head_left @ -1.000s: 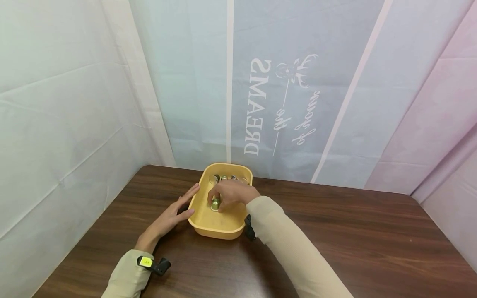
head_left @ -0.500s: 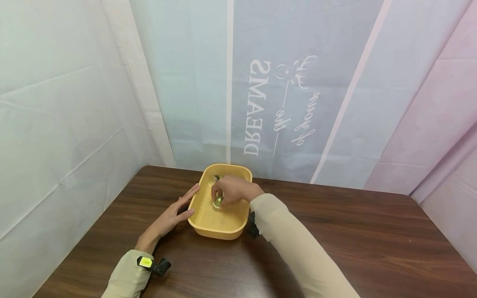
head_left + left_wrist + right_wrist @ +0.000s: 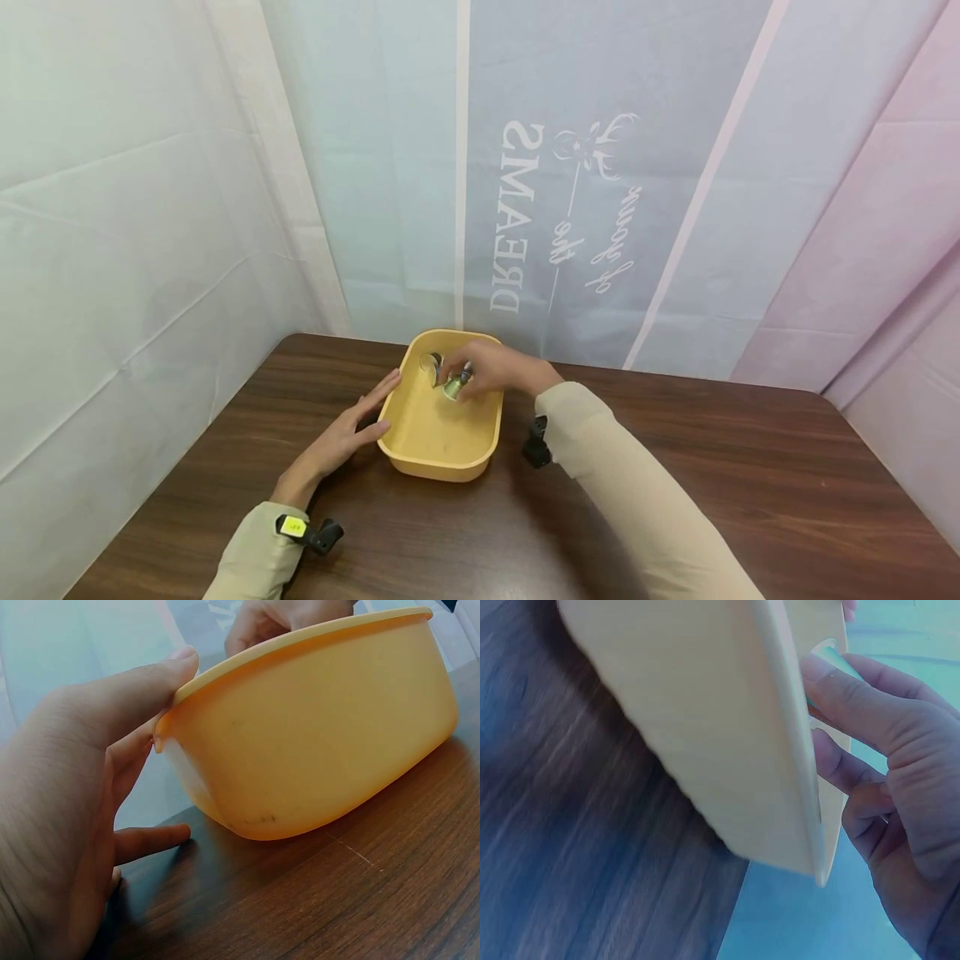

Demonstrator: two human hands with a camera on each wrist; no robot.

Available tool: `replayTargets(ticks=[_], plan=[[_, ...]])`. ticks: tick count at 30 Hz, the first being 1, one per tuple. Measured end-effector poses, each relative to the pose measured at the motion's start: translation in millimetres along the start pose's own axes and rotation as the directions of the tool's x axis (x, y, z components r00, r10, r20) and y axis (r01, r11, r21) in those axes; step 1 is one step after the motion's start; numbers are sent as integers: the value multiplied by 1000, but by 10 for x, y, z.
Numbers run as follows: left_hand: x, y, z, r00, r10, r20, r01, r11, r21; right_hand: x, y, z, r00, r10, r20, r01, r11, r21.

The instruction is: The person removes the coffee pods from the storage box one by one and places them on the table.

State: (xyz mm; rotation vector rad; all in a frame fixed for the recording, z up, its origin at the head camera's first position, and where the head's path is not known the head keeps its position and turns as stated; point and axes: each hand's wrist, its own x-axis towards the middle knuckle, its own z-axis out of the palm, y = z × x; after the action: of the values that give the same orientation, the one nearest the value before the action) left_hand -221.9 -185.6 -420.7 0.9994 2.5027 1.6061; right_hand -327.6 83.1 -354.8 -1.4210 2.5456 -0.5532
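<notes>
A yellow plastic tub (image 3: 442,458) sits on the table, its inside partly covered by my right hand. With thumb and fingers, my right hand (image 3: 487,369) pinches a small green cylinder (image 3: 453,387) with a pale round end, low inside the tub. In the right wrist view the cylinder (image 3: 840,664) shows between thumb and finger, over the tub's rim. Fingers extended, my left hand (image 3: 341,437) touches the tub's left rim; its thumb (image 3: 161,679) lies at the rim. A small round-ended piece (image 3: 431,362) lies toward the tub's far left corner.
Dark wood-grain table (image 3: 712,467) stretches away to the right of the tub. Close behind the tub hangs a pale blue cloth backdrop (image 3: 390,208) with mirrored lettering. A white cloth (image 3: 135,250) hangs along the left side.
My right hand has lifted the green cylinder slightly from the tub's middle and shifted it toward the far right, tilting it. My left hand and the tub have stayed put.
</notes>
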Motion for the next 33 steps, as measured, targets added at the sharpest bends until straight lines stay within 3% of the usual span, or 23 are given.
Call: replayTargets(ticks=[10, 17, 26, 33], plan=[[-6, -24, -12, 1000, 20, -3, -20, 1000, 2, -172, 73, -94, 997, -77, -15, 77, 997, 19], [-14, -19, -12, 1000, 16, -7, -16, 1000, 0, -240, 77, -178, 991, -119, -69, 120, 993, 11], [-16, -37, -10, 1000, 29, -5, -29, 1000, 8, -340, 122, -252, 994, -80, -68, 81, 997, 14], [-14, -48, -7, 1000, 28, -3, -28, 1000, 10, -468, 224, -289, 992, -42, -120, 43, 999, 8]])
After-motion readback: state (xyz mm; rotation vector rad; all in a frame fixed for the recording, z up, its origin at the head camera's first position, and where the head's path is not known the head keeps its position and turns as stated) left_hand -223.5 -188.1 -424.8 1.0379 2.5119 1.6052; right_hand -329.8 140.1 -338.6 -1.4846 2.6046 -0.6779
